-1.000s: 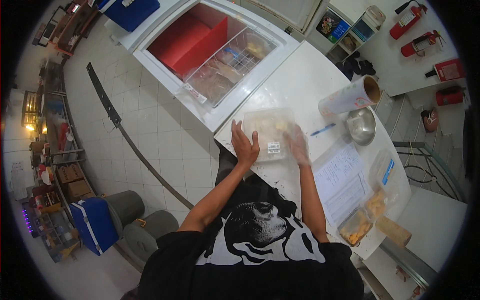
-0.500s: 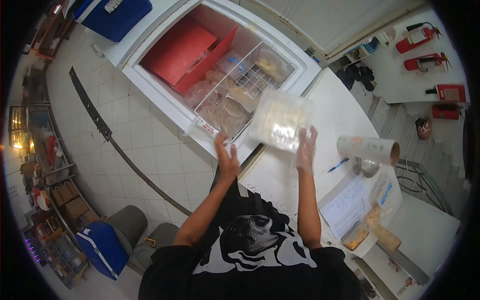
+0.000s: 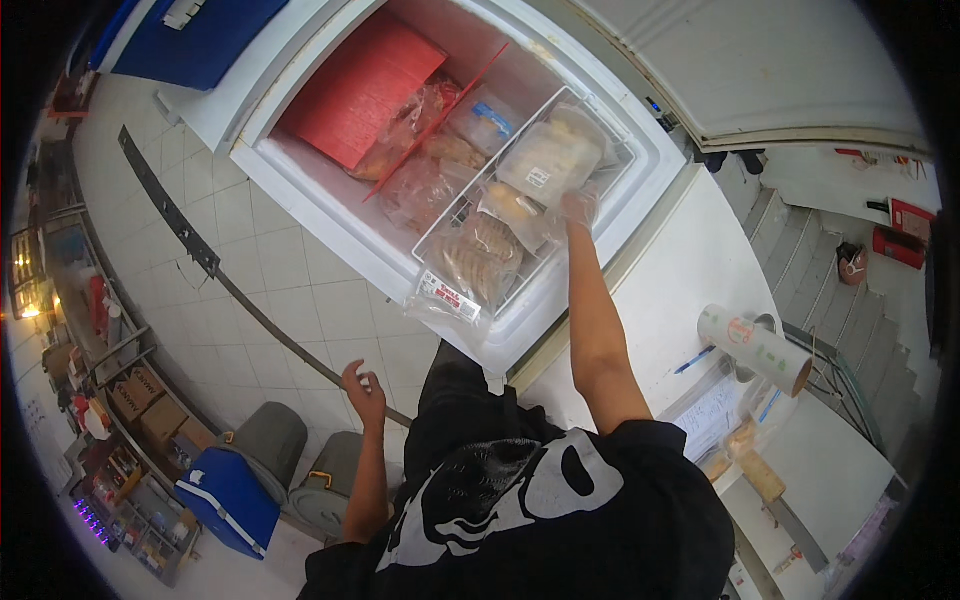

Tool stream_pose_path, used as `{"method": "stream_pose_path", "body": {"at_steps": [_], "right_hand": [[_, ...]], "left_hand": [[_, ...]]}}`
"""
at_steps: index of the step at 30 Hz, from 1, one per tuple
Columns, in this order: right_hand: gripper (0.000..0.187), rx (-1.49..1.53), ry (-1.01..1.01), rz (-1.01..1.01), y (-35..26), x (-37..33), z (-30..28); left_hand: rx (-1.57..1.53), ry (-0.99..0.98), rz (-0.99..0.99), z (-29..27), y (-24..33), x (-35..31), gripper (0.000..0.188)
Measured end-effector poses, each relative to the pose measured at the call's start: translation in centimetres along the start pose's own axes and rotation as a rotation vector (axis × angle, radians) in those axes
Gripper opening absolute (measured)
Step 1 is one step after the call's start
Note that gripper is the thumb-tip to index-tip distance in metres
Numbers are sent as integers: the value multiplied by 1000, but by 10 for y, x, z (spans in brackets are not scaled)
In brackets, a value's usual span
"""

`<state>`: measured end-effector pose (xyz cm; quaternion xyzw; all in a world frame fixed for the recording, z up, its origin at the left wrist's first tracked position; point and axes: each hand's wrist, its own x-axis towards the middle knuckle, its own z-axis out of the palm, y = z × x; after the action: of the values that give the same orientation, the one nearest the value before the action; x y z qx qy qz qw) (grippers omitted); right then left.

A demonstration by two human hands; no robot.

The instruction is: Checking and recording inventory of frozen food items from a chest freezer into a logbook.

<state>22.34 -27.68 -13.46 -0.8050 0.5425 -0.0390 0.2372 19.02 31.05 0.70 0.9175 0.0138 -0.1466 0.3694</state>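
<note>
In the wire basket of an open chest freezer lies a clear, squarish plastic container with pale contents and a small label. My right hand, in a thin clear glove, grips its near edge; its fingertips are partly hidden. Beside it in the basket are a bag with yellowish pieces and a clear bag of brownish food, whose labelled end hangs over the freezer's rim. My left hand hangs above the floor left of my body, fingers loosely bent and apart, holding nothing.
A red divider and red panel stand in the freezer. On the white counter at right are a plastic roll, a pen and written sheets. Grey bins and a blue cooler stand lower left.
My right hand has carried the clear container from over the counter's edge into the freezer basket. My left hand has left the freezer's near rim and dropped back to the left.
</note>
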Motion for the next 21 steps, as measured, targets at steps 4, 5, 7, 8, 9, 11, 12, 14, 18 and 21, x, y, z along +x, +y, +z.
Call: {"method": "stream_pose_path", "body": {"at_steps": [4,5,7,8,9,11,12,14,18,21], "right_hand": [[24,-582,-326,-458,25,11,28],[24,-589,-326,-452,31,14,27],[30,-83,94,-351,54,32,12],[34,52,151,-357,22,16,10],[39,187,215,-367,-13,2,-2],[44,291,302,-374,-55,0,-49],[45,177,442,-406,-57,15,-66],[46,54,588,-431,-55,43,-80],[45,-341,319,-235,-42,75,-64],[42,-450,214,-266,-36,73,-41]], "left_hand": [[151,-119,137,1,-98,-34,34],[146,-127,137,3,-99,-39,34],[96,-330,-46,23,-92,-37,28],[127,-310,-73,12,-103,-45,28],[51,-398,-234,4,-116,-52,27],[-49,-509,-383,9,-115,-53,27],[-66,-513,-372,20,-101,-47,28],[-85,-526,-355,33,-79,-36,30],[-189,-506,-588,36,-79,-41,29],[-213,-450,-650,27,-92,-60,28]]}}
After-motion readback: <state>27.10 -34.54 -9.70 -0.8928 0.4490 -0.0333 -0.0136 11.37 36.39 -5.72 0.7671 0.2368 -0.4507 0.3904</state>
